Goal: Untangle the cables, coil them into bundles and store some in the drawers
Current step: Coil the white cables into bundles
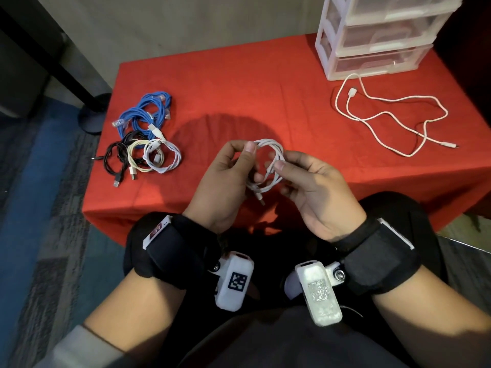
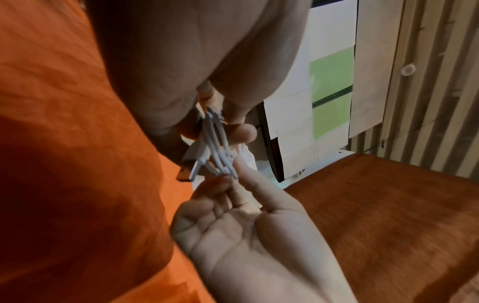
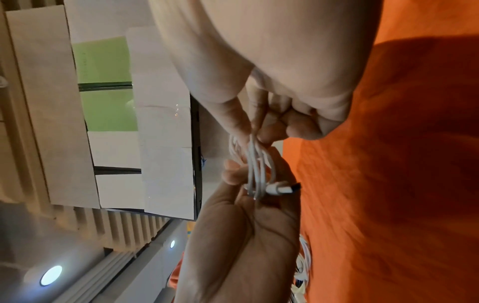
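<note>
A white cable coil (image 1: pixel 273 158) hangs in the air over the front edge of the red table (image 1: pixel 239 83). My left hand (image 1: pixel 245 148) pinches the coil's top left between thumb and forefinger. My right hand (image 1: pixel 276 166) pinches its right side under the thumb. One plug end (image 1: pixel 260 199) hangs below the loops. In the left wrist view the coil (image 2: pixel 217 147) runs between the two hands. The right wrist view shows the loops (image 3: pixel 256 170) and a white plug (image 3: pixel 281 189) sticking out sideways.
At the table's left lie a blue cable bundle (image 1: pixel 144 112), a black coil (image 1: pixel 117 155), a cream coil (image 1: pixel 136 159) and a white coil (image 1: pixel 164 155). A loose white cable (image 1: pixel 385 115) sprawls at the right, before a translucent drawer unit (image 1: pixel 377 38) with its drawers pushed in.
</note>
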`<state>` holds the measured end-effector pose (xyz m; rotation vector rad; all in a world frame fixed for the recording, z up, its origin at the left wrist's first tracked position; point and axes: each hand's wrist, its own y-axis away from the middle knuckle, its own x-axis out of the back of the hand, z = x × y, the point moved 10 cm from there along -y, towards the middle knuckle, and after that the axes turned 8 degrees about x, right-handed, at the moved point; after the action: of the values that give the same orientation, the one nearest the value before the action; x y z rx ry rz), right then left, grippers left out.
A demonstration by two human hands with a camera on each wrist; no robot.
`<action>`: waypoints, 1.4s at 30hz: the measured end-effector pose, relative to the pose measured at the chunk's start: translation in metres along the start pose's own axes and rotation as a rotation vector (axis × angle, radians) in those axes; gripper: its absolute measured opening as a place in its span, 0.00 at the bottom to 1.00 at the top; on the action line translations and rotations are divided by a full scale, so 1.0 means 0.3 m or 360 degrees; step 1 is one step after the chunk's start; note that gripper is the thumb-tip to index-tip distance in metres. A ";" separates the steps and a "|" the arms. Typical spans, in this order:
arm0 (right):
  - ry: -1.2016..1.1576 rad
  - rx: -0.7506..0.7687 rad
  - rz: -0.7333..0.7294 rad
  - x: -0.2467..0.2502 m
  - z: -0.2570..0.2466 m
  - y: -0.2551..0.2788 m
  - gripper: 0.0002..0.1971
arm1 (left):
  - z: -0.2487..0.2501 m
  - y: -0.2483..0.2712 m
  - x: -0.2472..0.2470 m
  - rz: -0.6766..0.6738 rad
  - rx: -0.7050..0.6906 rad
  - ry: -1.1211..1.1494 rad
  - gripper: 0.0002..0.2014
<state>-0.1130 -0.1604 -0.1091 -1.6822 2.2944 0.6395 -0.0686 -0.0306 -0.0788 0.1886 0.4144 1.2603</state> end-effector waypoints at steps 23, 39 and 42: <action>0.0344 0.0141 -0.0470 -0.099 -0.076 0.007 0.08 | 0.048 0.008 0.016 0.0094 -0.0121 -0.0030 0.08; 0.0435 0.0297 -0.0632 -0.075 -0.135 0.019 0.13 | 0.049 0.025 -0.040 -0.0049 0.0081 -0.0015 0.09; 0.0156 0.0162 -0.0431 -0.057 -0.109 0.005 0.11 | 0.033 0.032 -0.040 -0.0010 0.0051 -0.0070 0.07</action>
<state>-0.1067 -0.1609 -0.0729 -1.9650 2.0668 0.3848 -0.0759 -0.0382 -0.0638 0.2413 0.3971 1.2419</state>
